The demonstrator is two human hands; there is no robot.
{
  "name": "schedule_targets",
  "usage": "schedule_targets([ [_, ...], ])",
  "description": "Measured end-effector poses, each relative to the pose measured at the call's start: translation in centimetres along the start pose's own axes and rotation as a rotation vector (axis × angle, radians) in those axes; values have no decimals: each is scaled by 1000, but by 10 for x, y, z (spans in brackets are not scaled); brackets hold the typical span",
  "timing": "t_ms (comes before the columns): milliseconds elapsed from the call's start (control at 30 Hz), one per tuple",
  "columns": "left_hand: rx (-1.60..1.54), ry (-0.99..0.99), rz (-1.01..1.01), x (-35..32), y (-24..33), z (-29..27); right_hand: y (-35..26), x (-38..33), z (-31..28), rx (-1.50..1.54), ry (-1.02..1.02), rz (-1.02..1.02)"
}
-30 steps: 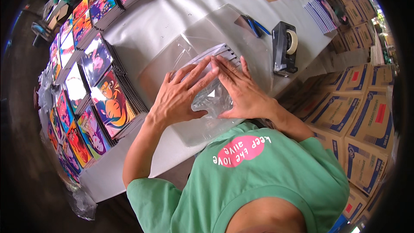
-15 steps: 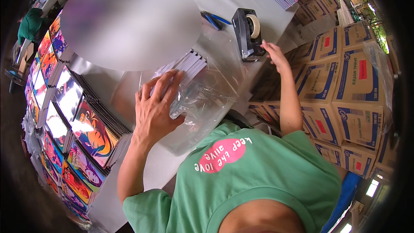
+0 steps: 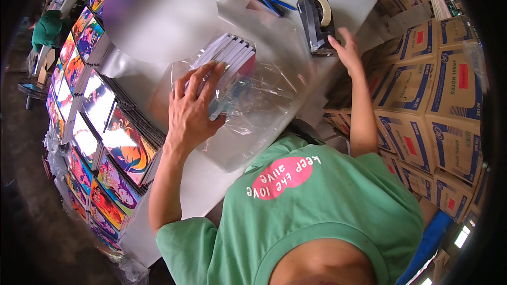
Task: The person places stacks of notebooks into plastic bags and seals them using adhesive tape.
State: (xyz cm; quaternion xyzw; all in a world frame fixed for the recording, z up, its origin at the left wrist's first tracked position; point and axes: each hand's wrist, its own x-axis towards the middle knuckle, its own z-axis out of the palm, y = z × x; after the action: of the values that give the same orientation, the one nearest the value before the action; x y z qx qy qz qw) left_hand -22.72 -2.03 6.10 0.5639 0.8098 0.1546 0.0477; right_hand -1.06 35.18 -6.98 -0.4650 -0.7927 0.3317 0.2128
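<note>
Left hand on the wrapped notebooks, right hand by the tape dispenser.
In the head view, the left forearm angles up from near left; the left hand [image 3: 193, 105] lies palm down, half open, fingers bent and spread, its fingertips resting on the left side of the plastic-wrapped notebooks [image 3: 228, 55] mid-table without gripping them. The right arm bends up along the right; the right hand [image 3: 347, 53], fingers partly extended and blurred, is at the near right end of the tape dispenser [image 3: 310, 24]; whether it pinches tape, I cannot tell.

Glossy, crinkled plastic wrap [image 3: 266, 94]
</note>
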Motion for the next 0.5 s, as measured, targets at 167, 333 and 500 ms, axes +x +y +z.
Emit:
schedule_targets([
  [167, 16, -9, -23, -4, 0, 0, -80, -40, 30, 496, -299, -490],
  [333, -12, 12, 27, -3, 1, 1, -120, -14, 138, 476, -893, -783],
  [500, -96, 61, -8, 3, -20, 5, -161, -19, 154, 856, -1388, -197],
])
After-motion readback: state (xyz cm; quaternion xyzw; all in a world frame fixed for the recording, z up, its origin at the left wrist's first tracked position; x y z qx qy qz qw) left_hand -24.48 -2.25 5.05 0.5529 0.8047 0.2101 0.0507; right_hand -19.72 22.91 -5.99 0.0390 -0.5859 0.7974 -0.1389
